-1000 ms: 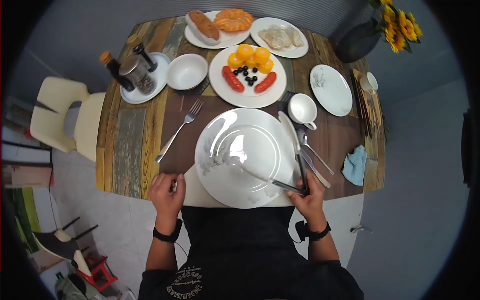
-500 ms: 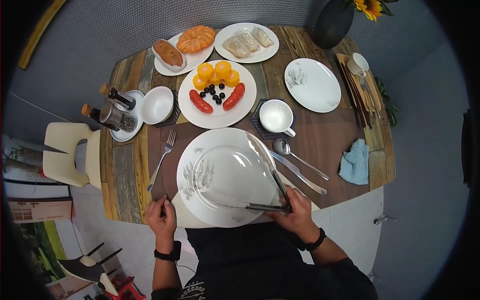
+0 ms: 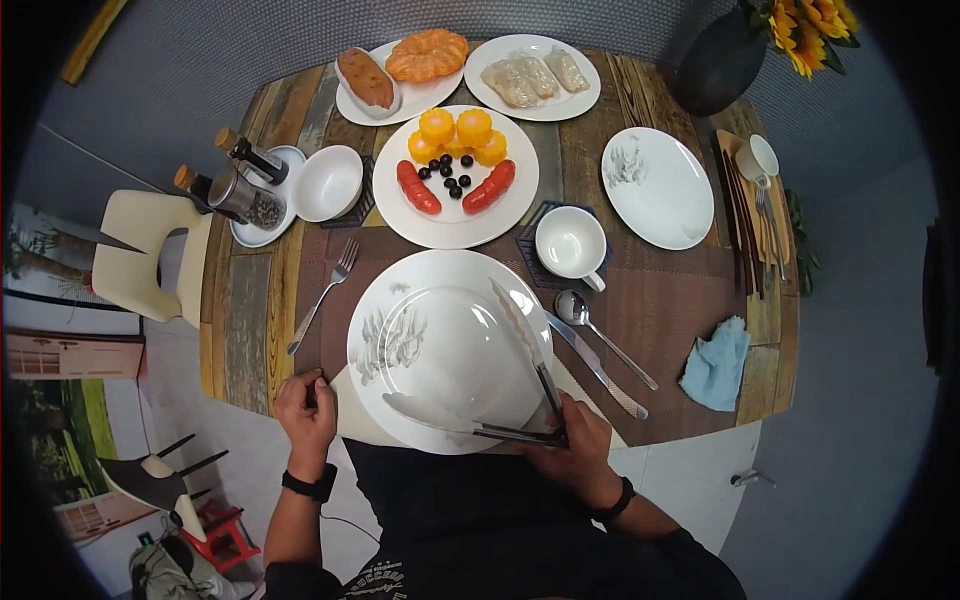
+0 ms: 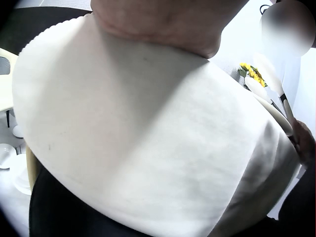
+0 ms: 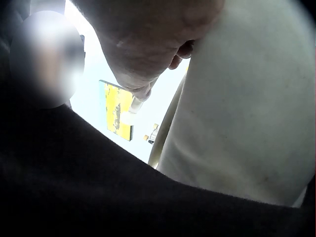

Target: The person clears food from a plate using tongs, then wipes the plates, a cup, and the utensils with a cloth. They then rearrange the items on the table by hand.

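In the head view my right hand [image 3: 575, 440] grips a pair of tongs [image 3: 520, 434] by the dark handle end, at the near right of the large white plate [image 3: 455, 350]. The two pale arms of the tongs are spread apart over that plate, with nothing between them. My left hand [image 3: 306, 405] rests at the table's front edge, left of the plate, fingers loosely curled and holding nothing. A fork [image 3: 325, 295] lies just beyond it. Part of the left hand [image 4: 158, 19] fills the top of the left wrist view, above a pale cloth [image 4: 123, 128].
Beyond the large plate, a plate [image 3: 455, 235] holds red sausages, yellow corn pieces and black berries. A cup [image 3: 570, 243], spoon [image 3: 605, 340] and knife [image 3: 600, 372] are to the right. A bowl [image 3: 328, 183], bread plate [image 3: 350, 108], blue cloth [image 3: 715, 365] and vase [image 3: 712, 65] stand farther out.
My right hand has moved left and nearer my body, carrying the spread tongs farther over the large plate. The left hand stays at the table edge. The head view has shifted.
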Tool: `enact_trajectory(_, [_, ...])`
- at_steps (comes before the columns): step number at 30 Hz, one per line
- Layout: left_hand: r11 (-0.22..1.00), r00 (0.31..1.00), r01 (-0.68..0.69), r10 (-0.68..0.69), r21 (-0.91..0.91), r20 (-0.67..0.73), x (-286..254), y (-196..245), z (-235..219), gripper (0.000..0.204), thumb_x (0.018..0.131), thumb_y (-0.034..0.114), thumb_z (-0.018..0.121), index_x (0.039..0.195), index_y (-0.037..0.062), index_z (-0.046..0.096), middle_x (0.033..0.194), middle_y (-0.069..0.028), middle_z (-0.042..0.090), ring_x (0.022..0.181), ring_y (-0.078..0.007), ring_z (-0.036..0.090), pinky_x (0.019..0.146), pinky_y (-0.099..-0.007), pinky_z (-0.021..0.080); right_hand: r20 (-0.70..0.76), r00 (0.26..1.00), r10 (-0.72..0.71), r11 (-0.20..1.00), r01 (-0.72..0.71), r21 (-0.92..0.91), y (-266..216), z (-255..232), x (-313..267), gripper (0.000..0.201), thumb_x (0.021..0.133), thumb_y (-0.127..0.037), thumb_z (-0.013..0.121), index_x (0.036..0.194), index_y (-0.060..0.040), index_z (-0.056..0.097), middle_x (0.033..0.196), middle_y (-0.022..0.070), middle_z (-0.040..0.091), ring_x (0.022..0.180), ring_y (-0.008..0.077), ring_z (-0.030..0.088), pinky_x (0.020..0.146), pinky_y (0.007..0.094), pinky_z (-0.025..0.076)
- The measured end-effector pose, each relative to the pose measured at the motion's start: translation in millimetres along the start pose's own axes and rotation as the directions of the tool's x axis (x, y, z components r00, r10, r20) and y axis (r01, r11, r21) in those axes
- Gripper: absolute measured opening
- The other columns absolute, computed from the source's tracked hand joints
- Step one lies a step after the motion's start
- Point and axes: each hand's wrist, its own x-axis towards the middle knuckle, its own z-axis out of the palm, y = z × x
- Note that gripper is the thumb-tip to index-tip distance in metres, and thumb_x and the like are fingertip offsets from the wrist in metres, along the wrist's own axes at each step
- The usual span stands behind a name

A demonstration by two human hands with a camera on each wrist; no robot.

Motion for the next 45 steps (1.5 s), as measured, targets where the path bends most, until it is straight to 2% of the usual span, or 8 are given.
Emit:
enact_trajectory(14, [0.996,0.997,0.056,-0.059,-0.066,-0.040,-11,-9,-4,0.008,0.089,0.006,0.067,0.086,-0.0008,0.069,0.074,-0.0112,0.064,0.066,-0.0204,0.060,0.062,-0.0329,0.047,-0.140,0.990,0.023,1.000,-0.025,-0.012,-15,1,-4,0.079,0.067,-0.024,0.093,0.132,0.0035,0.059,0.082,0.0091,0.060,0.070,0.0233,0.065,0.063,0.0338,0.054])
enact_trajectory(21, [0.987,0.987,0.018,-0.043,-0.161,-0.156,-12,-4,-8,0.010,0.085,0.008,0.071,0.078,0.0017,0.067,0.065,-0.0100,0.057,0.060,-0.0258,0.055,0.056,-0.0383,0.042,-0.027,0.964,0.264,0.920,-0.244,0.307,-13,-18,-19,0.084,0.073,-0.015,0.092,0.145,0.0033,0.052,0.093,0.0017,0.060,0.084,0.0110,0.058,0.075,0.0265,0.051])
enact_trajectory(24, [0.989,0.990,0.014,-0.035,-0.148,-0.137,-14,-11,-8,0.012,0.085,0.009,0.071,0.076,0.0023,0.066,0.064,-0.0089,0.056,0.060,-0.0264,0.055,0.056,-0.0392,0.041,-0.117,0.975,0.187,0.928,-0.136,0.348,-26,-52,0,0.073,0.078,-0.011,0.088,0.140,0.0067,0.054,0.095,0.0010,0.060,0.087,0.0085,0.056,0.078,0.0243,0.050])
enact_trajectory(28, [0.989,0.989,0.012,-0.033,-0.147,-0.147,-13,-10,-10,0.013,0.083,0.010,0.072,0.074,0.0040,0.066,0.062,-0.0079,0.055,0.060,-0.0268,0.055,0.056,-0.0402,0.041,-0.193,0.942,0.276,0.941,-0.223,0.255,-38,-99,54,0.061,0.082,-0.014,0.084,0.133,0.0091,0.059,0.094,0.0002,0.060,0.086,0.0082,0.054,0.077,0.0227,0.046])
enact_trajectory(34, [0.987,0.986,-0.028,0.002,-0.160,-0.164,-9,-9,-13,0.013,0.080,0.008,0.074,0.073,0.0045,0.064,0.062,-0.0076,0.053,0.060,-0.0268,0.054,0.055,-0.0402,0.041,-0.172,0.972,0.163,0.987,-0.163,0.015,23,-117,178,0.049,0.087,-0.026,0.079,0.121,0.0077,0.068,0.080,-0.0008,0.061,0.073,0.0077,0.049,0.069,0.0233,0.046])
enact_trajectory(36, [0.987,0.987,-0.015,-0.011,-0.159,-0.163,-7,-10,-12,0.012,0.080,0.007,0.074,0.072,0.0045,0.064,0.062,-0.0075,0.053,0.059,-0.0267,0.054,0.055,-0.0400,0.041,-0.174,0.963,0.206,0.962,-0.232,-0.145,65,-118,221,0.046,0.088,-0.031,0.077,0.113,0.0062,0.072,0.071,0.0052,0.066,0.066,0.0118,0.057,0.067,0.0285,0.049])
enact_trajectory(40, [0.989,0.988,-0.007,-0.015,-0.145,-0.153,-5,-9,-14,0.013,0.079,0.006,0.074,0.072,0.0049,0.064,0.061,-0.0071,0.052,0.058,-0.0266,0.053,0.054,-0.0399,0.040,-0.170,0.966,0.193,0.902,-0.243,-0.358,101,-111,292,0.047,0.086,-0.041,0.075,0.102,0.0034,0.075,0.083,0.0260,0.072,0.082,0.0412,0.072,0.073,0.0437,0.053])
enact_trajectory(45, [0.992,0.987,-0.014,-0.006,-0.123,-0.161,-3,-10,-16,0.014,0.078,0.005,0.074,0.070,0.0056,0.062,0.061,-0.0066,0.052,0.058,-0.0263,0.053,0.054,-0.0398,0.040,-0.143,0.936,0.322,0.799,-0.350,-0.489,107,-92,337,0.048,0.083,-0.044,0.075,0.101,0.0002,0.076,0.089,0.0270,0.072,0.090,0.0429,0.071,0.080,0.0471,0.054])
